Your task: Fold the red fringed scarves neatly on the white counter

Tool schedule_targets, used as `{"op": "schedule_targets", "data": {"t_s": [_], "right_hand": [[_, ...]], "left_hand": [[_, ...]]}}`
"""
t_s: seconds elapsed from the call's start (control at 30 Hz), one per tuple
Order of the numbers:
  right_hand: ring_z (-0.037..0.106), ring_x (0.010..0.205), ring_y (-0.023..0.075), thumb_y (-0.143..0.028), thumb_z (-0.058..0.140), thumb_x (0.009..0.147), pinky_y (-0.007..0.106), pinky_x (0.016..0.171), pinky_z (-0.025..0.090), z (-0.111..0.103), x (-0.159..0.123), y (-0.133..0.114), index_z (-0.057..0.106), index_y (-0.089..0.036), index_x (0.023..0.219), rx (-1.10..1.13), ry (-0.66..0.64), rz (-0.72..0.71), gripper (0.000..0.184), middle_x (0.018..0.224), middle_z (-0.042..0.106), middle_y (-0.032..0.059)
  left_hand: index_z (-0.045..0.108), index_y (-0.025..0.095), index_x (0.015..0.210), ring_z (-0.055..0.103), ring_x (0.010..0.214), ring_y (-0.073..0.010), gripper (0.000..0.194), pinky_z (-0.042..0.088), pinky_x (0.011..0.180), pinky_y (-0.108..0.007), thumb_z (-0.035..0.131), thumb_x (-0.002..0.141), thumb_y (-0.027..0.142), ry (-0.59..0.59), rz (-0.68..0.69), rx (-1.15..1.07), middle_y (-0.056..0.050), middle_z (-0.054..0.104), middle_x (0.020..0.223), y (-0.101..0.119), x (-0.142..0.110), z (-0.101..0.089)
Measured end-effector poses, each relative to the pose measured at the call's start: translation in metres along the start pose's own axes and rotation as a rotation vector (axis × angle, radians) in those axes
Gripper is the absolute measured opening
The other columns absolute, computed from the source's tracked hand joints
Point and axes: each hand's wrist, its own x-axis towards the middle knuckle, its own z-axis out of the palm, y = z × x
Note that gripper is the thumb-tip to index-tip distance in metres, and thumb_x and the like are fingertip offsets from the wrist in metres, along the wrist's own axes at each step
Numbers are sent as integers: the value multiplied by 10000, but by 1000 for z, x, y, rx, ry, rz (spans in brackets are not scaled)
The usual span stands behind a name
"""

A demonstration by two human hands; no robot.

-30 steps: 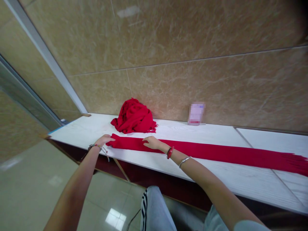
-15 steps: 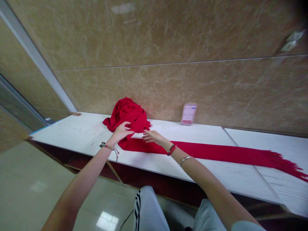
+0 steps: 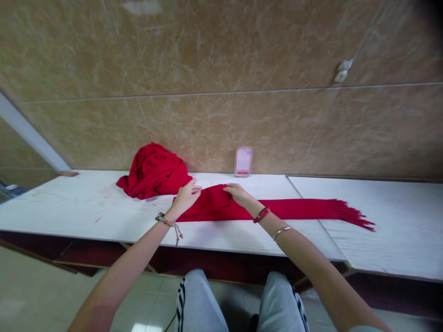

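A long red fringed scarf [image 3: 297,209] lies stretched across the white countertop, its tasselled end to the right. Its left end is doubled back, and that folded flap is lifted between my two hands. My left hand [image 3: 187,196] has its fingers closed at the flap's left side, partly hiding the cloth. On the flap's upper right corner, my right hand [image 3: 238,193] pinches the fabric between thumb and fingers. Just left of my left hand sits a heaped bundle of red cloth [image 3: 155,170], apart from the flap.
The narrow white countertop [image 3: 69,212] runs along a brown tiled wall [image 3: 207,124], with dark open shelving below its front edge. A blurred pinkish box-like item [image 3: 243,162] stands against the wall. A wall socket [image 3: 342,71] is higher up at right. My knees are close beneath the counter.
The scarf's left end has come away from the heap and now lies folded back over the strip. My right hand has gone from open to pinching the cloth. The view has shifted right.
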Motion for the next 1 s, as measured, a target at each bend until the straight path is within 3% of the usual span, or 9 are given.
{"op": "schedule_targets", "data": {"t_s": [0.13,0.3,0.43,0.53,0.6,0.7,0.8,0.9,1.0], "right_hand": [[438,390,69,-181,538,721,156,378,295,-47,-13,-7,398,-230,1203,-40,183,-57,505,487,488,-115],[556,561,92,-211,674,630,184,501,429,-81,-30,2,232,-221,1331,-149,164,-63,828,635,556,-80],[586,654,113,-154,652,630,242,646,482,-85,-29,20,384,-176,1248,-286,279,-49,674,681,578,-51],[602,669,124,-123,581,667,276,683,491,-92,-25,17,446,-184,1179,-267,317,-77,533,673,598,-49],[614,669,133,-123,565,670,285,675,498,-107,-28,1,443,-192,1176,-195,317,-121,525,679,615,-43],[626,667,142,-148,573,668,277,650,506,-155,-42,-36,424,-205,1190,-97,370,-246,546,719,639,-25],[617,617,132,-137,594,641,247,595,503,-229,-64,-70,442,-196,1172,-85,532,-348,556,688,626,-28],[579,531,115,-98,595,631,212,492,474,-308,-91,-84,465,-177,1155,-167,754,-289,546,640,603,-31],[552,487,107,-59,584,634,194,445,452,-367,-117,-75,495,-143,1119,-212,909,-198,499,597,585,-25]], "left_hand": [[408,131,1256,590,994,-208,506,437,903,-355,501,761,176,38,44,288,-116,622,1094,-8,9,0],[377,98,1280,483,1143,-241,572,370,972,-353,532,754,264,-208,136,441,-155,505,1252,-16,4,46],[384,104,1280,479,1143,-248,522,370,956,-346,487,784,235,-299,158,540,-170,484,1263,-11,-5,78],[376,131,1291,461,1156,-250,514,353,963,-361,470,807,275,-270,183,608,-160,462,1284,-5,-6,79],[372,161,1300,391,1214,-276,526,298,998,-418,462,822,360,-216,206,671,-151,430,1318,-2,-6,73],[337,199,1329,233,1295,-335,629,203,1019,-512,465,796,509,-148,221,750,-146,342,1387,4,-6,68],[254,217,1370,159,1311,-371,806,196,1008,-535,538,707,578,-192,247,762,-146,244,1435,12,-5,82],[213,206,1384,236,1283,-378,849,260,983,-497,583,689,520,-235,257,749,-164,237,1433,24,-1,112],[187,185,1390,395,1200,-342,804,330,942,-432,572,724,421,-240,281,727,-191,275,1409,39,5,143]]}}
